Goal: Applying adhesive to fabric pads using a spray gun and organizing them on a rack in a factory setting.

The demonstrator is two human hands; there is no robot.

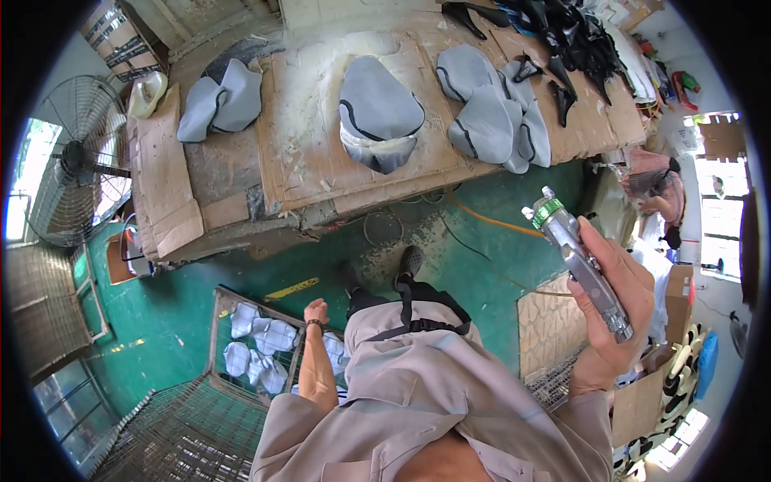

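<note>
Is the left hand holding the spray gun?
No, the spray gun sits in the right hand, while the left hand hangs empty above the wire crate of pale pieces.

I have 1 head view, looking steeply down from standing height past my torso; the worktop lies ahead.

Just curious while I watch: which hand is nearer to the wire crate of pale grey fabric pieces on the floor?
Left. The left hand hangs just above the wire crate; the right hand holds a metal spray gun far to its right.
</note>
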